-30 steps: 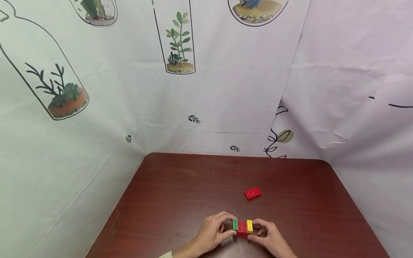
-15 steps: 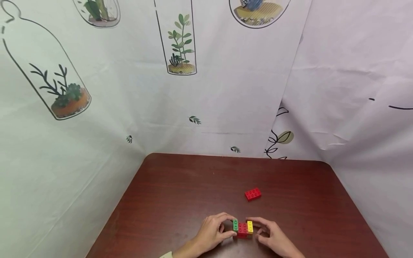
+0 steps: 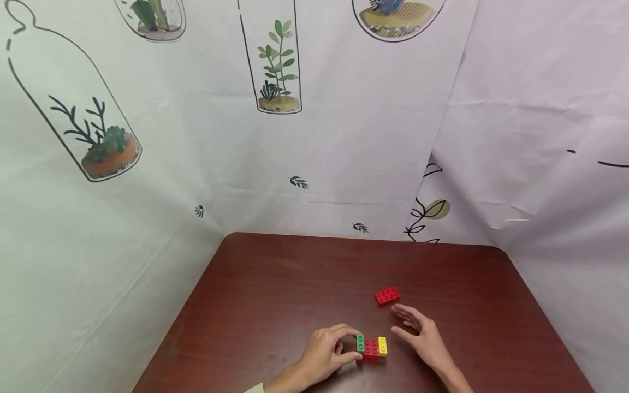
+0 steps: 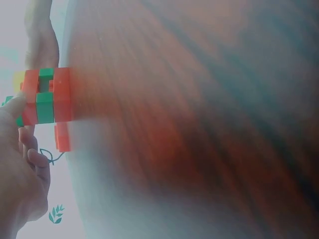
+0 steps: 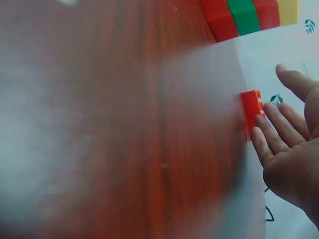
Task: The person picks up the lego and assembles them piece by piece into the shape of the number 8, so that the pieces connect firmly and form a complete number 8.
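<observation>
A stack of toy building bricks (image 3: 371, 349) sits near the front of the brown table, its red top brick carrying a green brick (image 3: 360, 343) on the left and a yellow brick (image 3: 382, 345) on the right. Green pieces show between two red layers of the stack (image 4: 62, 94) in the left wrist view. My left hand (image 3: 325, 350) grips the green end between thumb and fingers. My right hand (image 3: 423, 337) is to the right of the stack, holding nothing, its fingers extended toward a loose red brick (image 3: 387, 296). In the right wrist view, the fingertips overlap this studded brick (image 5: 250, 110).
The brown table (image 3: 275, 284) has rounded far corners. White fabric (image 3: 344, 164) printed with plants and jars hangs behind it and along both sides.
My right hand has let go of the stack's yellow end and moved away, up and to the right toward the loose red brick. My left hand keeps its grip in place.
</observation>
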Demonstrator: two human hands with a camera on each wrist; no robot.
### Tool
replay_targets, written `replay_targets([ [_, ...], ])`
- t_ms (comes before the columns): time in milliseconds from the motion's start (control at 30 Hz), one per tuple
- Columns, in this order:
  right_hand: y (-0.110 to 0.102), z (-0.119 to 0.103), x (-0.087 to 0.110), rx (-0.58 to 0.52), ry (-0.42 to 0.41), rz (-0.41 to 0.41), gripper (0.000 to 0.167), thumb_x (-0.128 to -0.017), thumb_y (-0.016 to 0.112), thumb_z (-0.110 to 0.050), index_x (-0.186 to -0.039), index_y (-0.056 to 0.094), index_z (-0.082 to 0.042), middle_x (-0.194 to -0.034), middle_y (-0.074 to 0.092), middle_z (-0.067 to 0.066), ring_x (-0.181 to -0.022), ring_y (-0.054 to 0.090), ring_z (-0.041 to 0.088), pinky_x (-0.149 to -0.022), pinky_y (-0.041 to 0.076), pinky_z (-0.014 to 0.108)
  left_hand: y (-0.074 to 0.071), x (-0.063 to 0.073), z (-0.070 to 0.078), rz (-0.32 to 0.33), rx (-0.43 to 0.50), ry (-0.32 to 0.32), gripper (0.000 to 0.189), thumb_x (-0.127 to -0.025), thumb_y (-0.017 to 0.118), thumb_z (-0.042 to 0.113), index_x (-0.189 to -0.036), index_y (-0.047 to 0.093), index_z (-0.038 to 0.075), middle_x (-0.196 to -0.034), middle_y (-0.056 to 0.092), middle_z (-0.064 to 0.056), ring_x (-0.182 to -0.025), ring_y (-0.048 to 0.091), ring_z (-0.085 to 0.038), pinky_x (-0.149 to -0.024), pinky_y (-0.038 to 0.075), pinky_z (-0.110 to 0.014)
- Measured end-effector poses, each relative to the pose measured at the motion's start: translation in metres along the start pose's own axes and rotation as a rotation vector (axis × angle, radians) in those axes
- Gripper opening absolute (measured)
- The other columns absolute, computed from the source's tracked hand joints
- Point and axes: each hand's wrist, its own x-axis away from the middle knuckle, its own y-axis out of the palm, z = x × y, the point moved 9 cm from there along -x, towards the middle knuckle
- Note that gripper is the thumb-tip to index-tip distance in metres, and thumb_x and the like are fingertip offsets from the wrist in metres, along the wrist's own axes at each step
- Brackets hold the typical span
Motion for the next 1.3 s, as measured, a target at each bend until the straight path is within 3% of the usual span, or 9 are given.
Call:
replay_targets([
  [267,-0.01,0.007,-0.015,0.064,0.003,0.077,0.064,-0.086,0.088,-0.003,-0.144,0.061,0.003,-0.139,0.067,0.02,-0.127,0.063,0.041,-0.096,0.053,0.023,0.002,-0.001,-0.001,-0.01,-0.001,-0.012,0.029,-0.096,0.079,0.041,-0.12,0.074,0.026,-0.088,0.07,0.004,-0.056,0.037,0.014,-0.051,0.035,-0.009],
  [500,-0.012,0.014,-0.028,0.036,0.019,0.046,0.071,-0.087,0.087,-0.004,-0.148,0.054,0.009,-0.145,0.061,0.027,-0.135,0.056,0.047,-0.1,0.051,0.022,0.002,-0.001,0.0,-0.009,-0.006,-0.007,0.029,-0.096,0.08,0.041,-0.12,0.074,0.025,-0.087,0.069,0.003,-0.057,0.037,0.015,-0.052,0.035,-0.009],
  [633,-0.013,0.016,-0.034,0.029,-0.012,0.046,0.07,-0.086,0.087,0.001,-0.147,0.054,0.012,-0.142,0.062,0.029,-0.133,0.058,0.044,-0.098,0.052,0.022,0.003,-0.002,-0.001,-0.014,0.004,-0.011,0.029,-0.096,0.08,0.041,-0.12,0.074,0.026,-0.089,0.07,0.004,-0.057,0.038,0.014,-0.052,0.036,-0.01],
  [833,-0.014,0.016,-0.044,0.058,-0.037,0.035,0.069,-0.086,0.086,0.003,-0.146,0.054,0.012,-0.137,0.065,0.028,-0.127,0.063,0.041,-0.094,0.057,0.032,0.003,-0.001,-0.002,-0.013,0.005,-0.013,0.029,-0.096,0.079,0.04,-0.12,0.074,0.026,-0.091,0.07,0.005,-0.057,0.039,0.014,-0.051,0.037,-0.01],
  [1167,-0.012,0.024,-0.057,0.099,0.022,-0.006,0.06,-0.089,0.083,0.002,-0.144,0.06,0.007,-0.137,0.067,0.023,-0.123,0.064,0.041,-0.088,0.057,0.033,0.004,-0.002,-0.004,-0.031,0.018,-0.039,0.029,-0.096,0.078,0.04,-0.122,0.074,0.027,-0.092,0.07,0.006,-0.056,0.039,0.013,-0.05,0.037,-0.011],
  [1300,-0.012,0.028,-0.06,0.106,0.045,-0.015,0.058,-0.09,0.083,0.002,-0.143,0.062,0.006,-0.136,0.069,0.022,-0.11,0.067,0.033,-0.081,0.054,0.027,0.003,-0.002,-0.003,-0.031,0.014,-0.03,0.029,-0.097,0.078,0.04,-0.122,0.074,0.027,-0.094,0.071,0.006,-0.056,0.04,0.013,-0.05,0.037,-0.01],
])
